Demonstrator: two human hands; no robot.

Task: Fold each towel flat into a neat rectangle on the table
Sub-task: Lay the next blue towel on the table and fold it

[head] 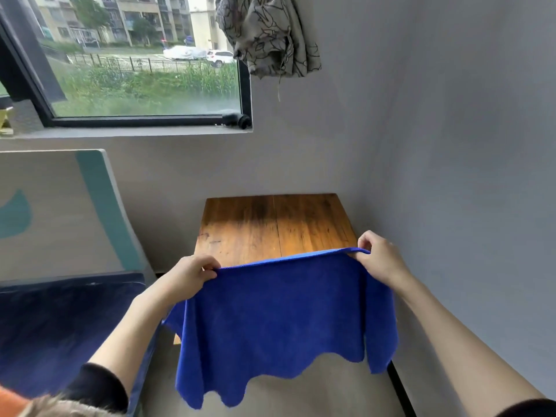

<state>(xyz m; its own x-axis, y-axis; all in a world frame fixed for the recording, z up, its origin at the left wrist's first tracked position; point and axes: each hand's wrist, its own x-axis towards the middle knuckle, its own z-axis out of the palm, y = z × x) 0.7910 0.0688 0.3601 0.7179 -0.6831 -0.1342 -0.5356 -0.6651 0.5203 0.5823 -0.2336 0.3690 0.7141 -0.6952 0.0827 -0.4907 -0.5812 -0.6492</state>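
Holding the blue towel [279,314] up by its top edge in front of the wooden table [270,227], hanging loose, not laid down yet. Left hand [192,276] pinching one top corner, right hand [379,260] pinching the other, fingers curled round the hem. So no fold made, everything left to do. No containers anywhere in view.

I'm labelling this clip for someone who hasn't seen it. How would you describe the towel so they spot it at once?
Find the wooden table set in the corner under the window. In front of it the left hand and right hand hold up a blue towel by its top corners. It is the only bright blue cloth, hanging with a wavy bottom edge.
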